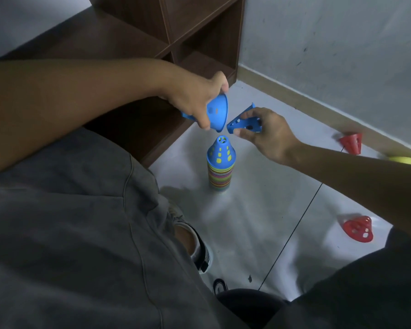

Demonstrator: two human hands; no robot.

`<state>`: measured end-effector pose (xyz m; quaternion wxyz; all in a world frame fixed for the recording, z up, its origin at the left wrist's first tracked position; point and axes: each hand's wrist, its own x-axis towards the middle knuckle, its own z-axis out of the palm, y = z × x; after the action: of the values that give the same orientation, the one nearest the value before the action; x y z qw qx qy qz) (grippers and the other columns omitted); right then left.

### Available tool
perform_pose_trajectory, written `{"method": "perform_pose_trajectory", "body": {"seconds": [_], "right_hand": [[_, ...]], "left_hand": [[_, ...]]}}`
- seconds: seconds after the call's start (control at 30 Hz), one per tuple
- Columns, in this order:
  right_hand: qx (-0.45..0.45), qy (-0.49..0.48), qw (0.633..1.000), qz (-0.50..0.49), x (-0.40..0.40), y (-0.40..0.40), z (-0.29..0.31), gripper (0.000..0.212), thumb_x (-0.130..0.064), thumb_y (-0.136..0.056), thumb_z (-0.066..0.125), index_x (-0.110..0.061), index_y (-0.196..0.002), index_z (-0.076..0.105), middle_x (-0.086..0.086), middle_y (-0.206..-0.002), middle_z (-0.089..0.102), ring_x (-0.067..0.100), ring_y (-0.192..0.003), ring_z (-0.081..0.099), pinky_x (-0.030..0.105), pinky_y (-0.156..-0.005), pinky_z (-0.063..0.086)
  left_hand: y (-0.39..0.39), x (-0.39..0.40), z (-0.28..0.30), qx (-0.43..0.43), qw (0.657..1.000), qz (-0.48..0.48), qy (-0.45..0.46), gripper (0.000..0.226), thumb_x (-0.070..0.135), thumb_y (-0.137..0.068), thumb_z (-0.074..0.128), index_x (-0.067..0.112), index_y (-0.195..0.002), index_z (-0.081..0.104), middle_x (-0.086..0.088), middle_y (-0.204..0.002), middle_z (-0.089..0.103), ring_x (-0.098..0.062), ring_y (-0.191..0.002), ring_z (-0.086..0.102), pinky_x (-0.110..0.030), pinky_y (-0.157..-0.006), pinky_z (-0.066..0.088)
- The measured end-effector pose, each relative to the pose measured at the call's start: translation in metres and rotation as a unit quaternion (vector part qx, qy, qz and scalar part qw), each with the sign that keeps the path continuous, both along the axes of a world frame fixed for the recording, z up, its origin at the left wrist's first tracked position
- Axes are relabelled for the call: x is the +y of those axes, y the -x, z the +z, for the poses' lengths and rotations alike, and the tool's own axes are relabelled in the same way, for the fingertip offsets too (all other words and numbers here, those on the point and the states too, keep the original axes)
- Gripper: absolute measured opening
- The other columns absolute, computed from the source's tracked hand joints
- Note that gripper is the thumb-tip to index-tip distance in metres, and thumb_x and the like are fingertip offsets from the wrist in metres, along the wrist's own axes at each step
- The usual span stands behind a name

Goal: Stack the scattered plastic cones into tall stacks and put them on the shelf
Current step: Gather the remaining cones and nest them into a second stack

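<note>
The left hand (195,100) grips a blue cone (217,112), its mouth tilted toward 4 o'clock. The cone stack (220,167) stands upright at 6 o'clock, just below it. The right hand (266,134) pinches another blue cone (243,122), equally near.

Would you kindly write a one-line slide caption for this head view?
Left hand and right hand each hold a blue cone above the multicoloured stack beside the shelf.

Indoor room corner, domestic or storage in character; the exact kind of room cannot be told. Pale glossy floor tiles (259,222) with dark grout lines meet a scuffed grey-white wall (330,43) along a beige skirting board (318,100). A dark wood-veneer cubby shelf (199,39) stands on the floor, its side against the wall.
</note>
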<state>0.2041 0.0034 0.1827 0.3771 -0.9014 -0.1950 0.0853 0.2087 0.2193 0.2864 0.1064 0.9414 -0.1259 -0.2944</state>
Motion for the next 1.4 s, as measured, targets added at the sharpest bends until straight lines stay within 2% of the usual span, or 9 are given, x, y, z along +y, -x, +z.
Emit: {"method": "perform_pose_trajectory", "body": {"seconds": [0.17,0.3,0.4,0.47,0.53,0.67,0.83,1.03,1.4], "right_hand": [[0.019,-0.005,0.999,-0.043,-0.013,-0.006,0.000,0.033,-0.029,-0.089,0.074,-0.014,-0.118,0.066,0.003,-0.119,0.065,0.017,-0.097,0.058,0.019,-0.083,0.040],[0.027,-0.009,0.998,-0.057,-0.021,-0.007,0.001,0.022,-0.020,-0.094,0.068,-0.017,-0.115,0.067,-0.002,-0.115,0.065,0.015,-0.093,0.055,0.007,-0.076,0.040],[0.044,-0.029,0.997,-0.064,-0.024,-0.009,0.000,0.013,-0.018,-0.095,0.065,-0.021,-0.108,0.069,-0.002,-0.108,0.064,0.018,-0.090,0.057,0.030,-0.090,0.054],[0.055,-0.037,0.995,-0.069,-0.025,-0.008,0.002,0.012,-0.017,-0.095,0.064,-0.023,-0.104,0.069,-0.001,-0.110,0.066,0.020,-0.094,0.061,0.042,-0.090,0.056],[0.066,-0.048,0.994,-0.078,-0.024,-0.007,0.006,0.015,-0.014,-0.097,0.058,-0.023,-0.103,0.069,0.001,-0.113,0.066,0.022,-0.099,0.064,0.045,-0.088,0.057],[0.111,-0.122,0.980,-0.111,-0.018,-0.004,0.022,0.033,-0.002,-0.101,0.039,-0.016,-0.104,0.068,0.006,-0.116,0.065,0.020,-0.095,0.068,0.036,-0.079,0.061],[0.185,-0.224,0.947,-0.140,-0.010,0.000,0.045,0.031,0.004,-0.098,0.040,-0.016,-0.105,0.064,0.009,-0.108,0.064,0.022,-0.088,0.067,0.037,-0.075,0.061],[0.266,-0.310,0.905,-0.118,-0.006,0.001,0.054,0.032,0.001,-0.097,0.046,-0.017,-0.119,0.061,0.009,-0.104,0.070,0.021,-0.082,0.070,0.032,-0.067,0.059],[0.352,-0.397,0.842,-0.098,-0.005,-0.003,0.054,0.038,0.004,-0.099,0.047,-0.018,-0.129,0.055,0.014,-0.112,0.066,0.025,-0.087,0.070,0.037,-0.074,0.061]], "left_hand": [[-0.006,-0.013,-0.001,0.079,0.993,-0.076,-0.040,0.046,0.040,-0.079,0.082,0.011,-0.109,0.062,-0.014,-0.092,0.069,-0.006,-0.058,0.062,-0.018,-0.053,0.049],[-0.007,-0.023,-0.014,0.033,0.984,-0.142,-0.106,0.045,0.057,-0.072,0.081,0.016,-0.087,0.067,-0.008,-0.079,0.071,-0.020,-0.067,0.063,-0.026,-0.058,0.043],[-0.007,-0.030,-0.024,0.032,0.982,-0.144,-0.114,0.056,0.063,-0.068,0.080,0.016,-0.096,0.069,-0.008,-0.081,0.073,-0.026,-0.076,0.068,-0.033,-0.064,0.051],[-0.008,-0.031,-0.024,0.048,0.982,-0.147,-0.109,0.069,0.068,-0.067,0.078,0.017,-0.112,0.066,-0.005,-0.088,0.076,-0.025,-0.086,0.072,-0.041,-0.082,0.059],[-0.008,-0.031,-0.021,0.053,0.982,-0.141,-0.116,0.087,0.073,-0.067,0.073,0.016,-0.130,0.057,-0.004,-0.095,0.078,-0.022,-0.094,0.072,-0.043,-0.093,0.056],[-0.008,-0.029,-0.013,0.015,0.989,-0.104,-0.101,0.113,0.088,-0.054,0.055,0.015,-0.140,0.047,-0.005,-0.105,0.075,-0.020,-0.096,0.069,-0.043,-0.096,0.052],[-0.008,-0.031,-0.008,-0.061,0.996,-0.055,-0.016,0.106,0.075,-0.066,0.066,0.012,-0.147,0.039,-0.005,-0.128,0.066,-0.025,-0.101,0.068,-0.043,-0.094,0.053],[-0.006,-0.030,-0.008,-0.181,0.980,-0.071,0.044,0.066,0.055,-0.082,0.074,0.015,-0.132,0.057,-0.003,-0.098,0.074,-0.014,-0.078,0.064,-0.031,-0.072,0.049],[0.000,-0.020,-0.011,-0.215,0.971,-0.050,0.090,0.046,0.036,-0.091,0.069,0.015,-0.130,0.059,-0.008,-0.107,0.074,-0.020,-0.082,0.070,-0.041,-0.076,0.059]]}}
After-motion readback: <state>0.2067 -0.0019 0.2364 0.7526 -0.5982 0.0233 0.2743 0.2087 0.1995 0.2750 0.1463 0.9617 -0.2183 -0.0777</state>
